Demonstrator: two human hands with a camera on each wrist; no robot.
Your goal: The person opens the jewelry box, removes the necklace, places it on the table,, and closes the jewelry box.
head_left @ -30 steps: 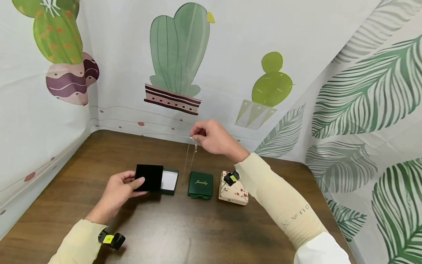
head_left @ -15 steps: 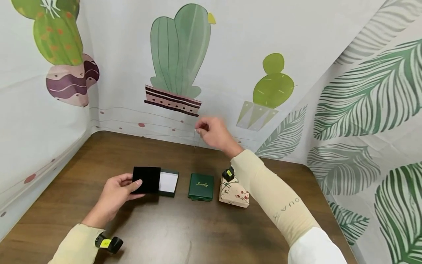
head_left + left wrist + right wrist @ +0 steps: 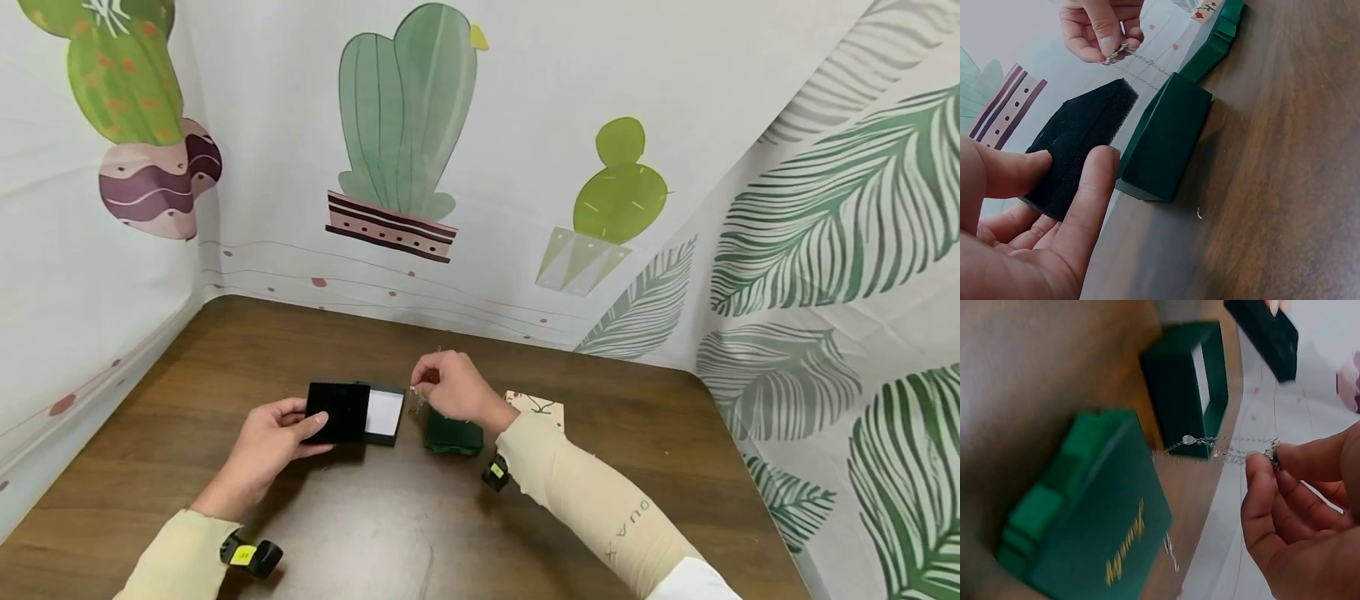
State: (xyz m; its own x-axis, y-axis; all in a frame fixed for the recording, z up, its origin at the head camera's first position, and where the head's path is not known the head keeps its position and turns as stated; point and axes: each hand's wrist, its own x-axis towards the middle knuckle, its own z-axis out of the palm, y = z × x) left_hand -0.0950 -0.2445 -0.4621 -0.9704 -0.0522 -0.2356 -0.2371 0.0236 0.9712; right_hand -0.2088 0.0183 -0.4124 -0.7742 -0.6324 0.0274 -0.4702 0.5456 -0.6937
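Observation:
My left hand (image 3: 258, 442) holds a black foam insert (image 3: 337, 412) between thumb and fingers, tilted up. Just right of it stands the open dark green box (image 3: 1172, 381), with a white interior. My right hand (image 3: 453, 387) pinches a fine silver necklace (image 3: 1189, 440) between thumb and fingertips. In the right wrist view the chain hangs from the fingertips, with small clear stones on it. The hand is above the dark green lid (image 3: 453, 437), which has gold lettering and a green ribbon bow (image 3: 1035, 515). Part of the lid is hidden under the hand in the head view.
A cream floral box (image 3: 538, 405) lies right of the lid, partly covered by the right forearm. Brown wooden table (image 3: 360, 533) extends toward the front. A white cloth with cactus prints (image 3: 517, 167) hangs behind the table's far edge.
My right hand first rises slightly toward the far edge, then comes down and nearer with the necklace, over the lid. The left hand with the foam insert stays almost in place.

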